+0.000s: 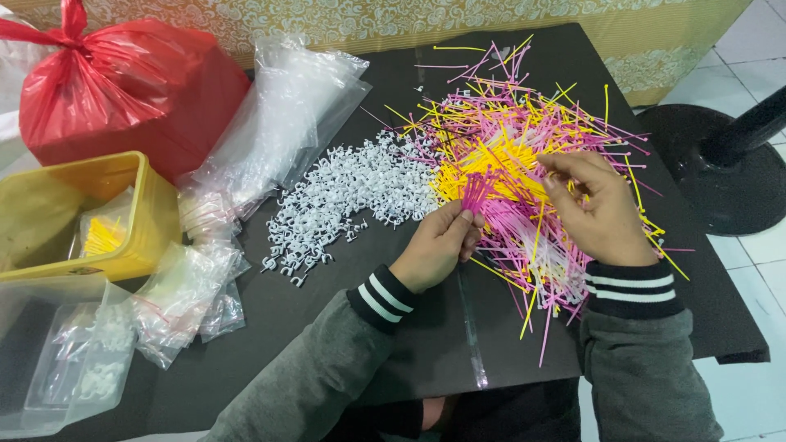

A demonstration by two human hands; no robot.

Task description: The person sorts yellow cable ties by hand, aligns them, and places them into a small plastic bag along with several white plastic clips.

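My left hand [436,245] pinches a small bunch of pink cable ties [475,192]; my right hand [596,206] picks, fingers curled, in the pink and yellow tie pile [524,139], probably gripping one. Beyond lie white cable clips [344,205] and clear bags [286,123].

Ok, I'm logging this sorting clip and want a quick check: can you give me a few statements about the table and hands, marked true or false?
1. The left hand pinches a bunch of pink cable ties. True.
2. The right hand rests on the white clips. False: it is on the pink and yellow tie pile.
3. The yellow tub sits left of the clips. True.
4. The tied bag is blue. False: it is red.
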